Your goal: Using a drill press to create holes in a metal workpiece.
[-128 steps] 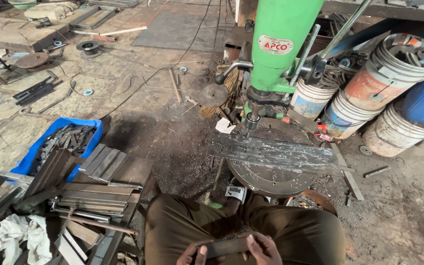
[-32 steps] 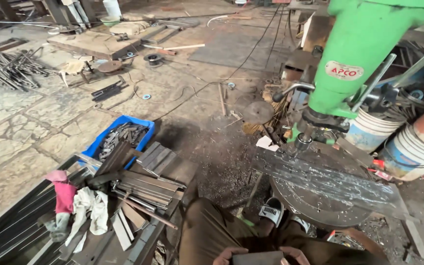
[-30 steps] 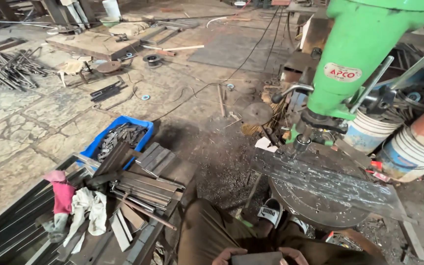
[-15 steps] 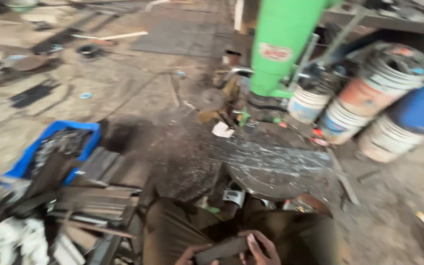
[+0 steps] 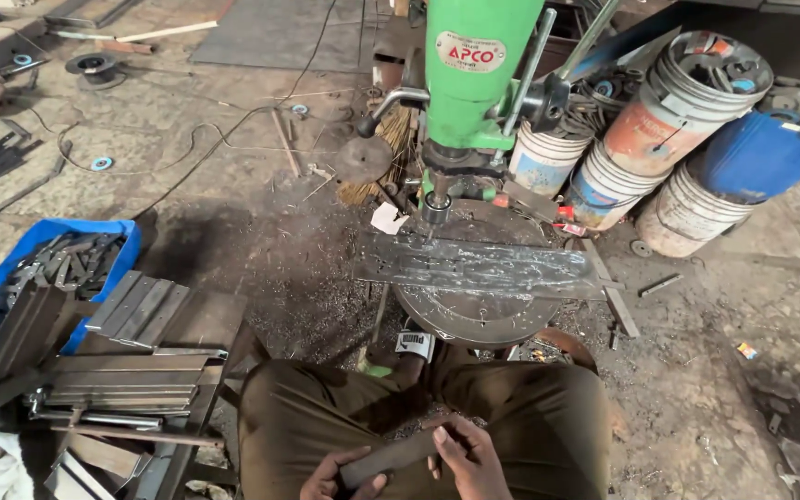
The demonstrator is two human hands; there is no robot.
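I sit with my knees apart in olive trousers, facing a green drill press [image 5: 480, 69]. Both hands rest in my lap at the bottom of the view. My left hand [image 5: 337, 473] and my right hand [image 5: 463, 456] grip the two ends of a dark flat metal bar [image 5: 391, 457]. A long shiny steel plate [image 5: 479, 265] lies across the round drill table [image 5: 476, 315], under the drill chuck [image 5: 435, 206].
Stacked flat steel bars [image 5: 122, 370] lie at my left beside a blue crate [image 5: 11, 268] of metal parts. Several buckets [image 5: 668, 102] and a blue drum [image 5: 763, 153] of rings stand at the right. Cables and swarf cover the floor.
The view swung left toward the steel stack, then back onto the drill press. Both hands kept hold of the bar in my lap.
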